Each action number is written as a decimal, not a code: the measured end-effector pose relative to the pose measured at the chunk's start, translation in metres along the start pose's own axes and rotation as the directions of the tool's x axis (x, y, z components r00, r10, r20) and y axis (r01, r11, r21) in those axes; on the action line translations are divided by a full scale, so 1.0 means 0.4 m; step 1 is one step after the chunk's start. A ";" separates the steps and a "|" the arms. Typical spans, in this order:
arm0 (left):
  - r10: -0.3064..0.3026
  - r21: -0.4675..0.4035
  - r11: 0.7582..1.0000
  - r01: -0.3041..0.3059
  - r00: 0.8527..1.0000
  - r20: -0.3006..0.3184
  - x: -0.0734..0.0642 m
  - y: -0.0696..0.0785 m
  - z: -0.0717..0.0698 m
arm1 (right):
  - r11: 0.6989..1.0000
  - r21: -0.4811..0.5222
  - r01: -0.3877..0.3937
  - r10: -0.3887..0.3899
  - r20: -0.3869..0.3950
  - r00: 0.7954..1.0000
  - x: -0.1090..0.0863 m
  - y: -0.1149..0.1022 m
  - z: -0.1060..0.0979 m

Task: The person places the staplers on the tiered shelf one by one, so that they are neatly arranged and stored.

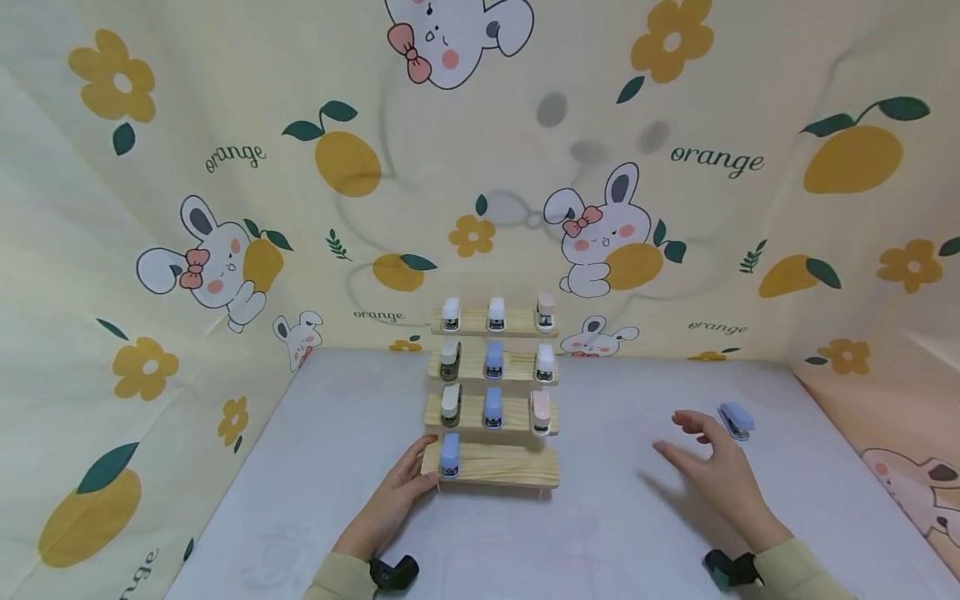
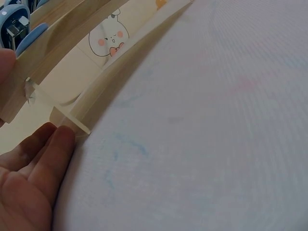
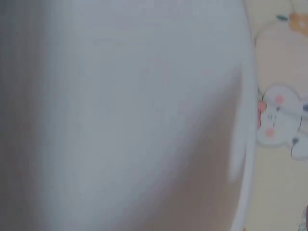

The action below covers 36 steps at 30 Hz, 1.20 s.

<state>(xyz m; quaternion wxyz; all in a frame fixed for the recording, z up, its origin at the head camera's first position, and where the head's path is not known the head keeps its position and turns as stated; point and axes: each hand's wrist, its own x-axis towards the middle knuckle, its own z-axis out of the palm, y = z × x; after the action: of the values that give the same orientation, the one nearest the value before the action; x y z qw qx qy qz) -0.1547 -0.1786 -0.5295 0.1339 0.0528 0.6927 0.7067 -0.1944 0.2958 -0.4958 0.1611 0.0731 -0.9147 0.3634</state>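
Observation:
A four-tier wooden display stand [image 1: 510,465] stands on the table with small staplers on its shelves. My left hand [image 1: 390,504] grips the left end of its lowest shelf, thumb at the front edge and fingers further back. Beside that thumb, a blue stapler [image 1: 450,455] sits upright on the same shelf. In the left wrist view, fingers [image 2: 57,154] reach by the stand's clear leg. My right hand [image 1: 722,477] hovers over the table, holding nothing, thumb and fingers spread apart. Just beyond it to the right lies another blue stapler [image 1: 737,420]. The right wrist view is blurred.
On the upper tiers stand white, blue and pink staplers, among them a pink stapler [image 1: 540,412] and a white stapler [image 1: 544,363]. A patterned cloth [image 1: 480,150] hangs behind and along both sides of the white table [image 1: 600,533].

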 end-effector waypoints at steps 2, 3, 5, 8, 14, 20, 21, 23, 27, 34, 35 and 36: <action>0.000 -0.002 1.000 0.000 1.000 0.000 0.000 -0.001 0.000 | 0.999 0.008 -0.048 0.048 0.009 0.999 0.005 0.011 -0.014; 0.000 -0.005 1.000 0.000 1.000 0.000 0.000 -0.001 0.000 | 0.997 0.011 -0.073 0.073 0.012 0.997 0.008 0.017 -0.021; 0.002 -0.007 1.000 -0.002 1.000 0.002 0.000 -0.003 -0.001 | 0.993 0.020 -0.112 0.112 0.010 0.994 0.013 0.030 -0.033; 0.003 -0.014 1.000 -0.003 1.000 0.007 0.000 -0.004 0.000 | 0.988 0.017 -0.151 0.151 -0.001 0.988 0.023 0.051 -0.049; -0.003 -0.021 1.000 0.003 1.000 0.005 0.001 -0.003 0.002 | 0.985 0.023 -0.170 0.170 -0.012 0.985 0.047 0.088 -0.077; 0.018 -0.023 1.000 -0.017 1.000 0.009 0.001 -0.007 0.000 | 0.971 0.024 -0.237 0.237 0.013 0.972 0.073 0.122 -0.099; 0.020 -0.024 1.000 -0.020 1.000 0.010 0.001 -0.007 0.000 | 0.968 0.023 -0.251 0.251 0.019 0.968 0.076 0.127 -0.101; 0.019 -0.027 0.999 -0.019 1.000 0.013 0.000 -0.007 -0.001 | 0.961 0.027 -0.275 0.274 0.032 0.961 0.082 0.136 -0.105; 0.009 -0.026 1.000 -0.009 1.000 0.008 0.000 -0.005 -0.001 | 0.951 0.035 -0.306 0.303 0.059 0.951 0.096 0.152 -0.111; -0.001 -0.019 1.000 0.001 1.000 -0.001 -0.001 -0.001 0.001 | 0.947 -0.017 -0.319 0.319 0.137 0.938 0.117 0.190 -0.106; -0.001 -0.017 1.000 0.001 1.000 -0.001 -0.001 -0.001 0.001 | 0.945 -0.027 -0.325 0.325 0.148 0.934 0.118 0.195 -0.105; 0.000 -0.015 1.000 0.000 1.000 -0.001 0.000 0.000 0.001 | 0.943 -0.035 -0.331 0.333 0.156 0.930 0.120 0.200 -0.104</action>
<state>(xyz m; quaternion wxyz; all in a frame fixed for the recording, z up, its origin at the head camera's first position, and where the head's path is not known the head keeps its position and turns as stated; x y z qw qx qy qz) -0.1543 -0.1781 -0.5295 0.1339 0.0514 0.6874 0.7120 -0.2492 0.3817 -0.5019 0.0237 -0.0543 -0.9253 0.3745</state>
